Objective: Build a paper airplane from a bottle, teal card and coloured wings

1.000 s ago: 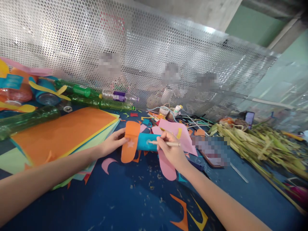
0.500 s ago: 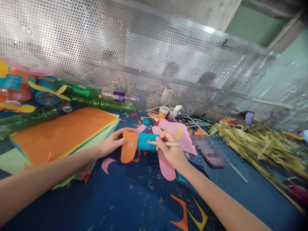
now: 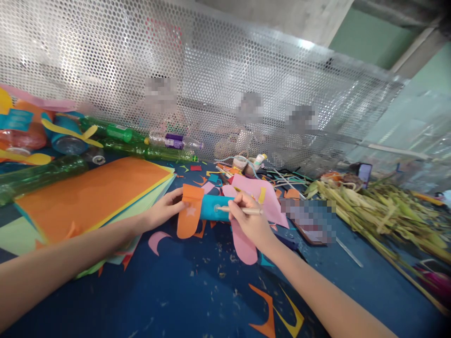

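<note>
In my right hand (image 3: 248, 213) is a pale, slim marker (image 3: 254, 211), pinched between thumb and fingers. Its tip touches the blue paper tube (image 3: 210, 206), where a small pale round drawing shows. An orange rounded paper piece (image 3: 188, 226) with a light star drawn on it wraps the tube's left end. My left hand (image 3: 171, 205) closes on that end at the orange paper's edge; some fingertips are hidden behind it. A pink rounded strip (image 3: 244, 246) hangs from the tube's right end, partly covered by my right hand.
Stacked coloured sheets (image 3: 98, 192) lie left, with plastic bottles (image 3: 120, 131) behind. A phone (image 3: 310, 223) and dry husks (image 3: 387, 211) are on the right. Paper scraps (image 3: 264, 310) dot the blue table (image 3: 169, 300). Beyond a perforated metal screen (image 3: 211, 61) sit several people.
My left fingers have slid down from the top of the orange paper, and its upper edge now stands up higher. The right hand and marker stay almost in place.
</note>
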A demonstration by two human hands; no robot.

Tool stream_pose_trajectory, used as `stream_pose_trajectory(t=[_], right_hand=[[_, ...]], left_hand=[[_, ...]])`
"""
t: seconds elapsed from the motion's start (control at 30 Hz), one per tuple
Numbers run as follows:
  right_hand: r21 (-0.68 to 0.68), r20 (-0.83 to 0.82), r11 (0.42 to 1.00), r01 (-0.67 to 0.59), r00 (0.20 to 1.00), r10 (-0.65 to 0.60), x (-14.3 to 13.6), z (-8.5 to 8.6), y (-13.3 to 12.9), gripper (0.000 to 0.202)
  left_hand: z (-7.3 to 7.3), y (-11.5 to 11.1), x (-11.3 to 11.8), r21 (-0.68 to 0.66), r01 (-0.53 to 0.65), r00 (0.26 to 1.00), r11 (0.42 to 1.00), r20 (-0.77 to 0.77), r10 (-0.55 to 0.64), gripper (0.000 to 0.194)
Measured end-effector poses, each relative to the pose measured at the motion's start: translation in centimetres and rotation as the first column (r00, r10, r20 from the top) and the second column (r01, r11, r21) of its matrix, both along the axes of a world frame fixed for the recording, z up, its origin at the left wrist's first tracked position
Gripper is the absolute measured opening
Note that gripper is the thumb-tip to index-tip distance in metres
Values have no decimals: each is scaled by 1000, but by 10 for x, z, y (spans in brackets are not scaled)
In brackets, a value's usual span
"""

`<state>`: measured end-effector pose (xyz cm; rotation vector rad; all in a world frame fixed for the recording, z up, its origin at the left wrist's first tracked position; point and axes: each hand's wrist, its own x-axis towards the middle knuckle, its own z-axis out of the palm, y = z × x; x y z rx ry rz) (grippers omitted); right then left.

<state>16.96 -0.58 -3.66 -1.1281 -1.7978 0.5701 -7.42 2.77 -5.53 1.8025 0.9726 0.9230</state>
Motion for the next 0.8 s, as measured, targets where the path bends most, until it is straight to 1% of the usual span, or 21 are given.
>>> stream_pose_trajectory(t=[0.17,0.27,0.5,0.8], right_hand=[[-10,-27,1000,-3,1000,3,0,1,0,25],[-16,-20,1000,-11,1000,11,1,1,0,25],[-6,37,1000,12,999,-12,1,-1,0,24],[0,15,1000,-7,1000,7,0,0,0,25]], left_hand=[[5,-2,1,26,51,998,998,40,-52,44],[6,-3,1,45,76,996,996,37,-77,42],[-3,1,-1,4,-11,1000,1000,-3,11,48],[-3,1,-1,8,-24,1000,1000,-10,24,49]])
